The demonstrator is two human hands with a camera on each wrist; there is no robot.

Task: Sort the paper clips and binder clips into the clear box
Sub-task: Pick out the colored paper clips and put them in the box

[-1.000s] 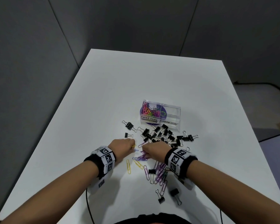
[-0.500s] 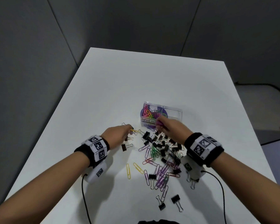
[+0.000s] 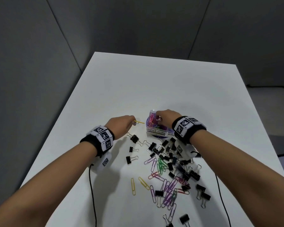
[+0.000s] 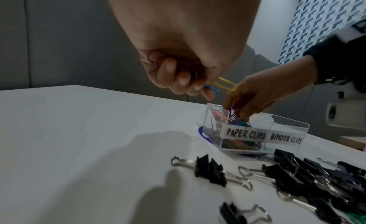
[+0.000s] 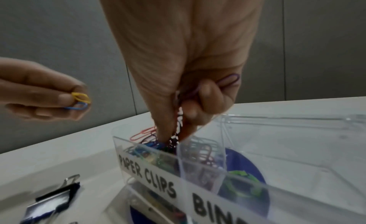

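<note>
Our right hand [image 3: 166, 117] pinches purple paper clips [image 5: 227, 82] over the clear box [image 4: 285, 125]; our left hand [image 3: 121, 126] pinches a yellow paper clip [image 3: 139, 122] beside it.

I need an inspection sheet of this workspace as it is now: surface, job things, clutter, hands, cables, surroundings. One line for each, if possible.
Surface: white table; far half bare.
Box: clear box, labelled PAPER CLIPS and BINDER CLIPS; paper-clip side holds coloured clips; no clips show in the binder-clip side.
Paper clips: loose paper clips, mixed colours, on the near table.
Binder clips: black binder clips loose in front of the box.
Clutter: nothing seen.
Left hand: left hand pinches a yellow clip and a blue clip, beside the box.
Right hand: right hand holds purple clips over the paper-clip side.
Cables: black cables run from both wrists.
Surroundings: grey walls.
</note>
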